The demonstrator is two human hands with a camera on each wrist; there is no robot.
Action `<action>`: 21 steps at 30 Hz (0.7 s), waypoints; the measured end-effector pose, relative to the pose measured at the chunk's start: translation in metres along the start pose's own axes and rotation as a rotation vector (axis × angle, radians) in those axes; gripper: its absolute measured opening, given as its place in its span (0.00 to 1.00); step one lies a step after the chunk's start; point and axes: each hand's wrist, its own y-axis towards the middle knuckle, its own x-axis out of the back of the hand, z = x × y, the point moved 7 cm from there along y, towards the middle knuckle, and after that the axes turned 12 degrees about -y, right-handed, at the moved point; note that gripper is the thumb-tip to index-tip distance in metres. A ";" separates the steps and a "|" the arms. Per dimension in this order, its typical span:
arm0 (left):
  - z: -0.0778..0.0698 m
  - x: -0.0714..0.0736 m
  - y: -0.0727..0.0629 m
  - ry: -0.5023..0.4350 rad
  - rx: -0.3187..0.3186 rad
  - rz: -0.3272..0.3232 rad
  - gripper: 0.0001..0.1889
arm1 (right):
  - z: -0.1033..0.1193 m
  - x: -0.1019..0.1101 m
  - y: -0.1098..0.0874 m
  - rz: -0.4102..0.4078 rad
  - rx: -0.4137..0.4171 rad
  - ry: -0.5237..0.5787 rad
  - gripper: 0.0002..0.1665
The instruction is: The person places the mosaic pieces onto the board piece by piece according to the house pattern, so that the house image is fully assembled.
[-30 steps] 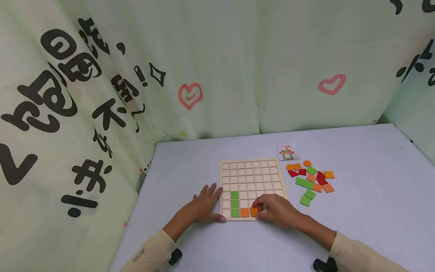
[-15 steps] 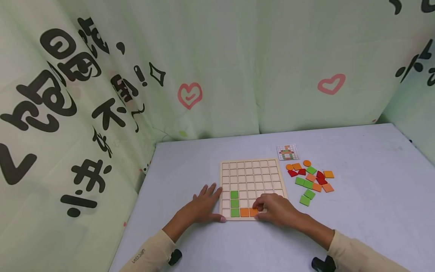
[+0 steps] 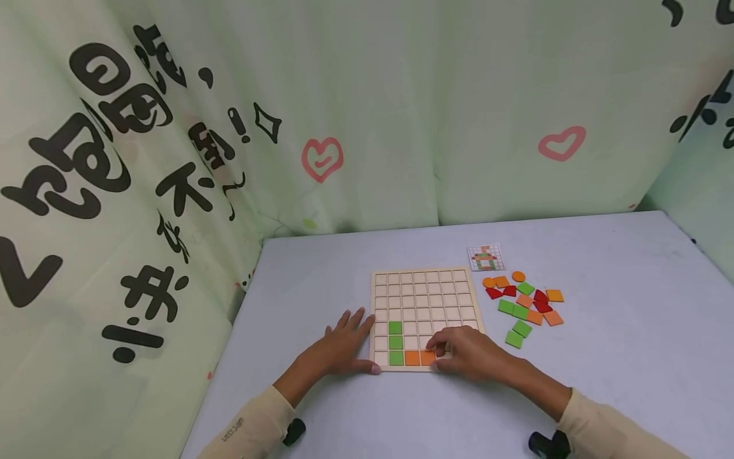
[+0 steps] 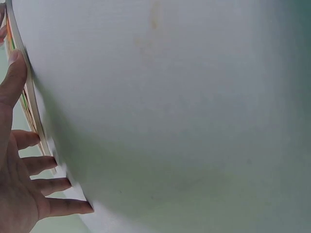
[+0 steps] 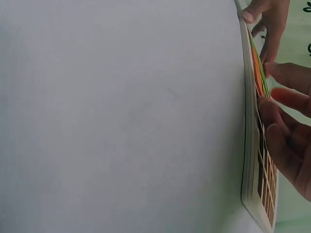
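Observation:
A wooden grid board (image 3: 423, 297) lies on the table. My left hand (image 3: 341, 349) rests at its left edge, fingers spread and thumb at the lower left corner; the left wrist view shows the straight fingers along the board's side (image 4: 32, 99). My right hand (image 3: 473, 354) bends over the bottom row, thumb and fingertips at the right side of an orange square tile (image 3: 427, 358) that lies in its cell. Beside it is another orange tile (image 3: 412, 358), and left of that stands a column of green tiles (image 3: 395, 342). In the right wrist view, the curled fingers (image 5: 280, 124) reach over the board's edge.
Right of the board lie loose tiles: green squares (image 3: 513, 338), orange squares (image 3: 554, 295), red pieces (image 3: 542, 306) and orange discs (image 3: 518, 276). A small pattern card (image 3: 486, 257) lies behind them. A printed curtain (image 3: 378, 178) hangs behind the white-covered table (image 3: 625, 306).
The orange tile at my right hand, slightly askew a second ago, has settled flat into its bottom-row cell. My right hand stays by it, and the left hand has not moved.

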 end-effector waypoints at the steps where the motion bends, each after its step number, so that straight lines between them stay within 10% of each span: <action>1: 0.000 0.000 0.000 -0.003 0.001 0.002 0.55 | -0.002 0.000 -0.001 0.010 0.006 0.017 0.16; 11: 0.000 0.001 -0.001 0.000 -0.006 -0.008 0.55 | -0.033 0.018 -0.019 0.055 -0.019 0.150 0.19; 21: -0.001 0.001 -0.002 -0.009 -0.014 -0.003 0.55 | -0.088 0.049 -0.055 -0.049 -0.147 0.039 0.19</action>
